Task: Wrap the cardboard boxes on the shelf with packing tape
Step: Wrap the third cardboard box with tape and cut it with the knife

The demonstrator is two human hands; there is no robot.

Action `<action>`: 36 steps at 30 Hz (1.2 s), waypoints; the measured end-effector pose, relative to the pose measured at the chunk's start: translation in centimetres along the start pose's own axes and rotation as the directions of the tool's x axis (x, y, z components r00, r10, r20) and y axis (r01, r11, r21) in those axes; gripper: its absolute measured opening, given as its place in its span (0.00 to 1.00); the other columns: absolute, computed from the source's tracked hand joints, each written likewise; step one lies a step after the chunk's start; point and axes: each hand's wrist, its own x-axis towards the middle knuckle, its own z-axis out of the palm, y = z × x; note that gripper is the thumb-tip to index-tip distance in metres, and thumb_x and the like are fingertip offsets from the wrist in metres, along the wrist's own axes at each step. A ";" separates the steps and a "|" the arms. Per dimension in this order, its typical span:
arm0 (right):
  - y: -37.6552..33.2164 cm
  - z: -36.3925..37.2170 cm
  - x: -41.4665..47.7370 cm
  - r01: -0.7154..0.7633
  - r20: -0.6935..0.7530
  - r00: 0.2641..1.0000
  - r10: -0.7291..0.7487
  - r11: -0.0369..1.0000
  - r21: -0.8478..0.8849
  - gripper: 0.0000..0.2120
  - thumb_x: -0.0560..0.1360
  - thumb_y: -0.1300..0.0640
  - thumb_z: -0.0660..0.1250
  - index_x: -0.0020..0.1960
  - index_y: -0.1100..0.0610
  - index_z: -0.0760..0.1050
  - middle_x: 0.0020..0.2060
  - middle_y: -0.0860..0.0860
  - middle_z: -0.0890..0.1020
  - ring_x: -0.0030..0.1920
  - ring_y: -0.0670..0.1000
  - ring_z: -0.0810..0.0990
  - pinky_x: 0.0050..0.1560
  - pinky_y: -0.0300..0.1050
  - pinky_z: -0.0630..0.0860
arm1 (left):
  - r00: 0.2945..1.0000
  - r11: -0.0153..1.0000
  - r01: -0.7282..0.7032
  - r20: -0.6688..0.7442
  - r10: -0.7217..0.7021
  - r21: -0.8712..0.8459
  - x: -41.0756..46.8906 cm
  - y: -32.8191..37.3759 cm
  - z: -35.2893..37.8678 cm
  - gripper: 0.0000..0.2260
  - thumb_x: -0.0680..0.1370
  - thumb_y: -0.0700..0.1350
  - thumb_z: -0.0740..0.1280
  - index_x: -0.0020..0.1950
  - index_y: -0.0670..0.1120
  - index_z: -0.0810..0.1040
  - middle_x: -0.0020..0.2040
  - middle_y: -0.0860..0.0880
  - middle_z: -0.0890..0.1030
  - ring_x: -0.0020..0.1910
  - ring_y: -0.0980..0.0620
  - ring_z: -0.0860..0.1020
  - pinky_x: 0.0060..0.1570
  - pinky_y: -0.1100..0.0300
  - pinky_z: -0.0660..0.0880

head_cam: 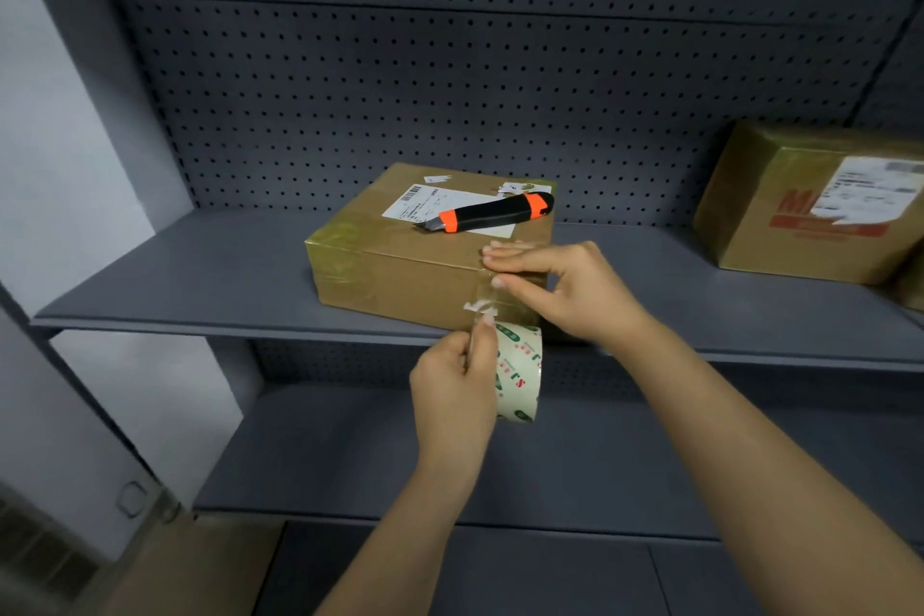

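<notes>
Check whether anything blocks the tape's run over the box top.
Yes. The knife lies on the box top, its rear end seemingly crossing the line behind where the right hand presses the strip at the front edge. Between the roll in the left hand and the box, nothing visible intervenes.

Left arm (400, 540): bare forearm rising from 6 o'clock.
Left hand (452, 383): fingers curled round the tape roll (520, 375), thumb up.
Right arm (775, 440): bare, entering from 4 o'clock.
Right hand (565, 288): at 1 o'clock of the left, fingers straight toward 9 o'clock, pressing flat.
</notes>
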 end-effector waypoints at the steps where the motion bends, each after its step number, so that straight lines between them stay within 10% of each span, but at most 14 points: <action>1: 0.2 0.2 0.0 0.018 -0.022 1.000 -0.018 1.000 -0.002 0.13 0.74 0.59 0.73 0.59 0.58 0.82 0.57 0.48 0.83 0.64 0.40 0.77 0.68 0.40 0.70 | 1.000 1.000 0.006 0.004 -0.006 -0.011 -0.1 0.1 0.2 0.25 0.80 0.55 0.65 0.30 0.42 0.63 0.26 0.47 0.69 0.27 0.52 0.68 0.28 0.57 0.65; 8: 0.8 0.3 0.0 0.035 -0.022 0.999 -0.034 0.998 0.051 0.17 0.71 0.56 0.75 0.59 0.58 0.81 0.58 0.47 0.82 0.64 0.40 0.76 0.69 0.41 0.69 | 0.988 0.990 0.079 0.141 -0.062 -0.120 -0.4 0.3 -0.1 0.13 0.77 0.54 0.70 0.45 0.43 0.78 0.37 0.48 0.85 0.37 0.53 0.84 0.33 0.60 0.79; 21: 1.3 1.0 -0.2 0.176 -0.083 0.980 -0.180 0.983 -0.058 0.15 0.72 0.58 0.75 0.57 0.61 0.82 0.56 0.50 0.83 0.63 0.44 0.78 0.67 0.43 0.73 | 0.993 0.994 0.109 0.049 -0.108 -0.014 0.3 0.7 0.3 0.16 0.76 0.54 0.71 0.42 0.41 0.78 0.38 0.44 0.83 0.36 0.50 0.82 0.33 0.60 0.75; 36: 0.0 -0.2 0.1 0.023 0.010 1.000 -0.023 0.999 -0.033 0.17 0.71 0.56 0.76 0.59 0.57 0.82 0.58 0.50 0.83 0.63 0.39 0.76 0.68 0.33 0.68 | 0.979 0.982 0.165 0.102 -0.174 0.092 0.7 0.2 -0.1 0.17 0.78 0.55 0.68 0.44 0.40 0.78 0.36 0.47 0.82 0.32 0.53 0.79 0.32 0.60 0.72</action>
